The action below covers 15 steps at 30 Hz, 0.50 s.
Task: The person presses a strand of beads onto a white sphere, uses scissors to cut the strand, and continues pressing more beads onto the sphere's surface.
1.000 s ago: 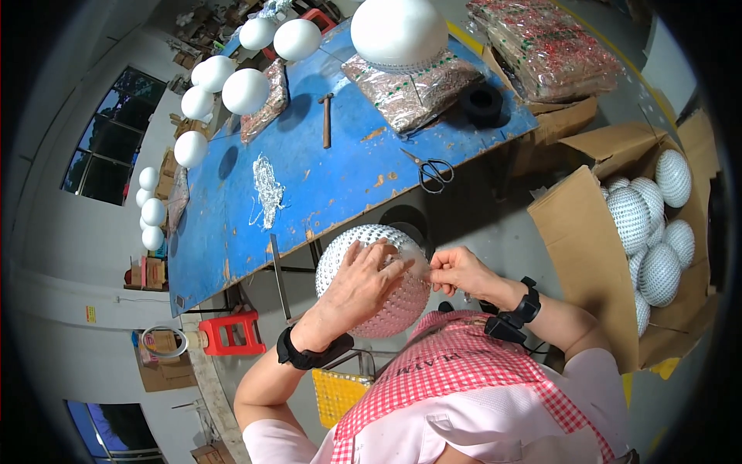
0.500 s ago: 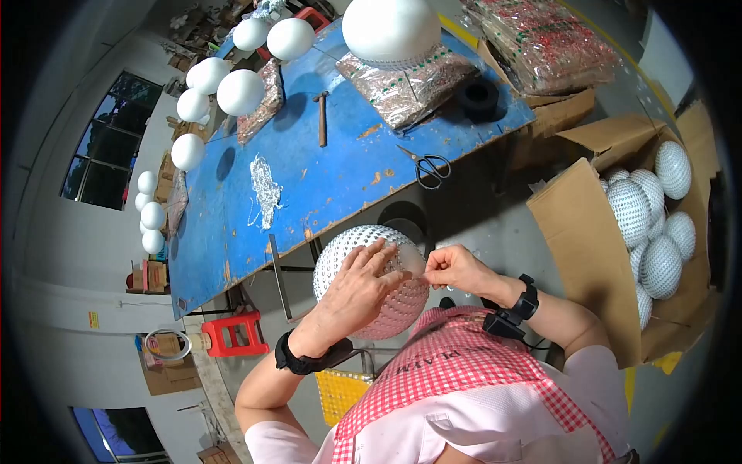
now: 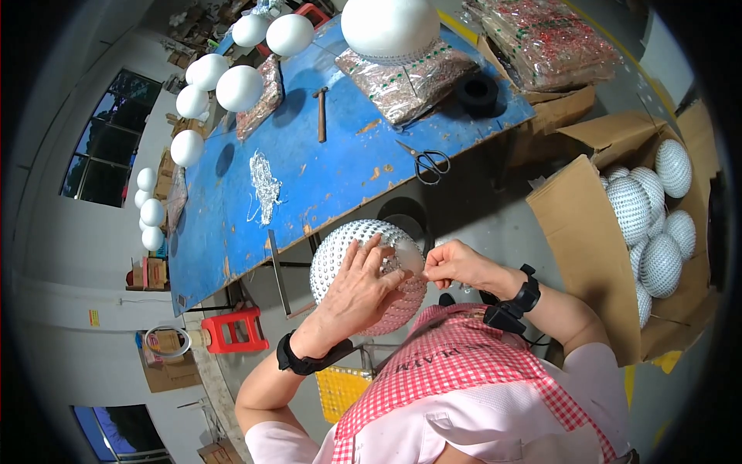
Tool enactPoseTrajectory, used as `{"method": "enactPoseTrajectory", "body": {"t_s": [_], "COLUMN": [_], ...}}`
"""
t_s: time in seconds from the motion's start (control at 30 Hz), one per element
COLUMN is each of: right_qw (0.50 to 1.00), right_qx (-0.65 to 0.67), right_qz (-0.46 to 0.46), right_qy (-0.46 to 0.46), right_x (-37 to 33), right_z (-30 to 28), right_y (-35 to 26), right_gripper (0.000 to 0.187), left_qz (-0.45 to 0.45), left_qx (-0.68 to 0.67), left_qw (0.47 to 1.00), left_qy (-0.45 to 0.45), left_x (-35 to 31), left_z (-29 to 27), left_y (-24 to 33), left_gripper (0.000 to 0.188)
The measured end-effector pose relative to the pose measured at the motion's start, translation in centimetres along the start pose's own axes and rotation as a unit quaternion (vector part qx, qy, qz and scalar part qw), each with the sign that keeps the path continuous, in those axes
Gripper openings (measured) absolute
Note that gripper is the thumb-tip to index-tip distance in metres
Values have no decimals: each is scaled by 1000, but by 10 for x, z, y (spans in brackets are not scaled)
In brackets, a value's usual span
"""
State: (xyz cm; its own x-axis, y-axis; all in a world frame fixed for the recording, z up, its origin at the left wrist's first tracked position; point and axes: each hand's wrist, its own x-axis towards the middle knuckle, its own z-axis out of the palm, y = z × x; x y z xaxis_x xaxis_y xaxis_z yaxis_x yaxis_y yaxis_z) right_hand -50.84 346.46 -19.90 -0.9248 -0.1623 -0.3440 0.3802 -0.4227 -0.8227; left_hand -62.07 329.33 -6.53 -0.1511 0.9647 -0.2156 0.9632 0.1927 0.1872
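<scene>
A large white ball (image 3: 332, 259), covered in rows of small silvery studs, sits in front of my apron. My left hand (image 3: 359, 282) is laid over it with curved fingers, holding it; the thumb and index finger reach toward a smooth bare white patch on its right side. Right beside that patch, my right hand (image 3: 452, 263) is closed in a pinch. A thin silvery strand (image 3: 464, 288) shows just below the right hand. Its held end is hidden by the fingertips. The ball's underside is mostly out of sight.
Scissors (image 3: 427, 164), a hammer (image 3: 321, 116), a silvery strand pile (image 3: 265, 189) and a black tape roll (image 3: 477, 94) lie on the blue table (image 3: 309, 182). A big white ball (image 3: 390, 31) rests on a plastic-wrapped pack. An open carton (image 3: 576, 240) at right holds several studded balls. A red stool (image 3: 236, 330) stands left.
The ball and my left hand have shifted very slightly left and up. My right hand stays pinched by the bare patch, its fingers slightly higher.
</scene>
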Motion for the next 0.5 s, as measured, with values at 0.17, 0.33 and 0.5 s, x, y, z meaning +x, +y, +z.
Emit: {"method": "enactPoseTrajectory", "body": {"t_s": [0.17,0.33,0.5], "right_qw": [998,980,970], "right_qx": [1,-116,-189], "right_qz": [-47,-142,-131], "right_qy": [31,83,77], "right_x": [-3,-13,-22], "right_z": [-1,-5,-14], "right_y": [16,25,11], "right_gripper": [11,13,14], "left_qz": [14,-47,-43], "left_qx": [144,61,79], "left_qw": [989,997,996], "left_qy": [0,23,15], "left_x": [-3,4,1], "left_z": [8,20,18], "left_y": [15,47,52], "left_gripper": [36,47,36]}}
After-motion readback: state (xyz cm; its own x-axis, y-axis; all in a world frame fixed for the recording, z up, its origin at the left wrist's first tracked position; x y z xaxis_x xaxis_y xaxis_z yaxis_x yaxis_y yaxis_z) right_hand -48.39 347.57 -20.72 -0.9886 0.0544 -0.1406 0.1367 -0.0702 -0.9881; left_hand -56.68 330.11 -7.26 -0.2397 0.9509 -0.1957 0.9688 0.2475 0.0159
